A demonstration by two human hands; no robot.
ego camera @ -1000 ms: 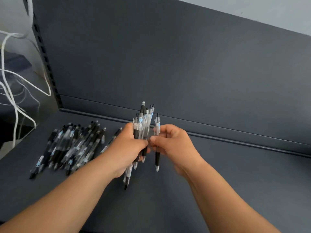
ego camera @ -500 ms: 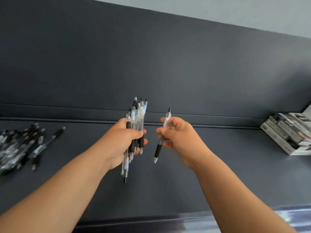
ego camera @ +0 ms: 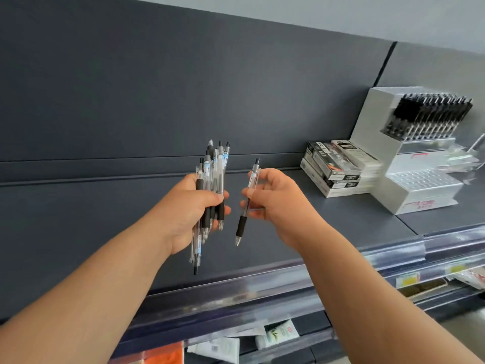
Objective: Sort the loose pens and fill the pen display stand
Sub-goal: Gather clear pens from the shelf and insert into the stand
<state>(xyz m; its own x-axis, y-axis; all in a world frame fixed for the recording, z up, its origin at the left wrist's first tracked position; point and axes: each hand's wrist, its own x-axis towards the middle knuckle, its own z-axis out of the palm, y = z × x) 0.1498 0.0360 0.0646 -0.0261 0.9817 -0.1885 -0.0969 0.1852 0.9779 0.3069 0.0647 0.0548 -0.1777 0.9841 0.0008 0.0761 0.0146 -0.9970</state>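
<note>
My left hand grips a bundle of clear pens with black grips, held roughly upright above the dark shelf. My right hand pinches a single clear pen, its tip pointing down, a short gap to the right of the bundle. The white stepped pen display stand stands at the right end of the shelf. Its top tier holds a row of black pens; its lower tier shows open holes.
A stack of dark and white boxes sits on the shelf just left of the stand. A clear price rail runs along the shelf's front edge. Packaged goods lie on the shelf below.
The view has swung right: the loose pen pile has left the frame and the display stand has come in. My right hand has drawn one pen away from the bundle.
</note>
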